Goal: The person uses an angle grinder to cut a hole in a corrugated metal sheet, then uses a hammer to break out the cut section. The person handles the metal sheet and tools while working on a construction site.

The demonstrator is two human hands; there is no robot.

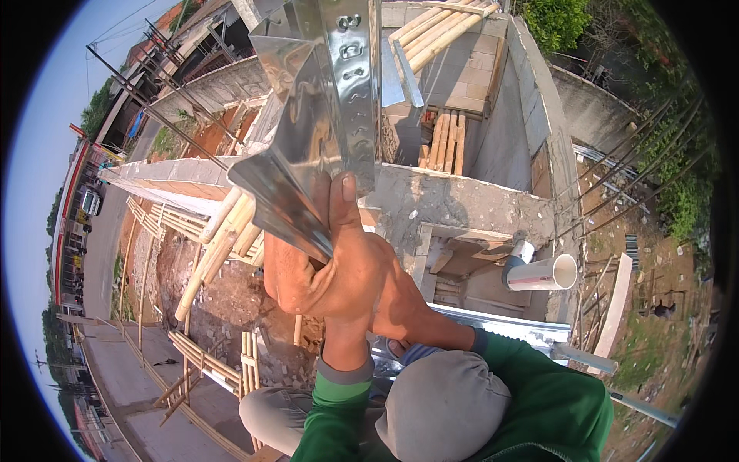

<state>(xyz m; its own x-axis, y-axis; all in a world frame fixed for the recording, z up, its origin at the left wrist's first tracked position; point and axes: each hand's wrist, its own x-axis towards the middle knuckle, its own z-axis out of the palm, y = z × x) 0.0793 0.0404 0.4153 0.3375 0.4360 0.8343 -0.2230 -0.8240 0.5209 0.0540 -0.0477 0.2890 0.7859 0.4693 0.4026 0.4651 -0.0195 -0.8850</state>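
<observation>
My left hand point(327, 281) is closed around the lower end of a shiny folded metal channel point(296, 138), thumb pointing up along it. The channel stands up in front of me and runs out of the top of the picture. A flat face with a row of raised, punched marks point(352, 73) shows on its right side. My right hand point(392, 296) presses close against the left hand from the right, partly behind it; its fingers are hidden. Below my right wrist, more shiny metal profiles point(500, 319) lie near the wall top.
Grey block walls point(531, 115) enclose deep openings below me. A white pipe point(543, 274) sticks out at right. Bamboo poles point(215, 250) form scaffolding at left, and more bamboo point(443, 35) rests at the back. My bent knee point(443, 408) is close beneath my arms.
</observation>
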